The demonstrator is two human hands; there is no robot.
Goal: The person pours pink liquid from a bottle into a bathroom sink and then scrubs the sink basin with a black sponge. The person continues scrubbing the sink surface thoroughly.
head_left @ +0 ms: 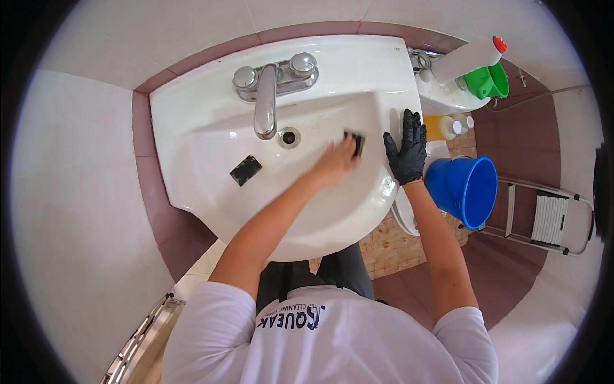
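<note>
Inside the white washbasin (300,233), my bare left hand (336,164) is closed on a small dark scrubbing pad (355,139), pressed to the right side of the bowl. That hand is slightly blurred. Covered by a black glove, my right hand (407,150) lies flat on the basin's right rim, its fingers stretched out and holding nothing. A dark rectangular piece (246,170), speckled with white, lies in the bowl left of the drain (289,137). Over the bowl reaches the chrome tap (265,105) with its two round knobs.
Right of the basin stand a blue bucket (462,191), bottles with yellow liquid (440,127), and a toilet tank (441,93) bearing a white bottle with a red cap (472,59) and a green container (487,81). A folding step stool (549,219) leans farther right. Tiled walls close in behind and left.
</note>
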